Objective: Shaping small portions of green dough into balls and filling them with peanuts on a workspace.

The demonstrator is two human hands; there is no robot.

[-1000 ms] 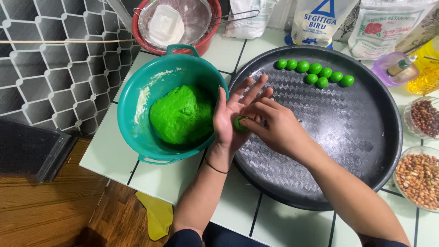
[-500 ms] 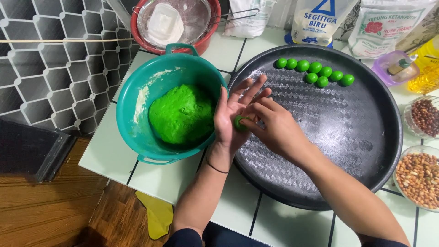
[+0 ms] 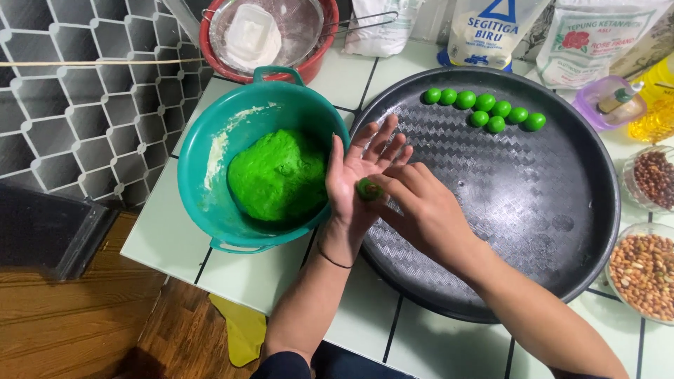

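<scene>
A teal bowl (image 3: 210, 168) is holding a mound of green dough (image 3: 277, 175). Beside it, the left hand (image 3: 354, 179) is lying palm-up, fingers spread, cradling a small green dough piece (image 3: 369, 189). The right hand (image 3: 421, 210) is pressing its fingertips against it above a round black tray (image 3: 533, 231) carrying green dough balls (image 3: 484, 109).

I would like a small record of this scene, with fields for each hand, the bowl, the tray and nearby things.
left hand: open palm up, small green dough piece on it
right hand: fingers pressing that piece
bowl: teal bowl holding a green dough lump
tray: round black tray with nine green dough balls at its far side
nearby: peanuts in a glass bowl
</scene>
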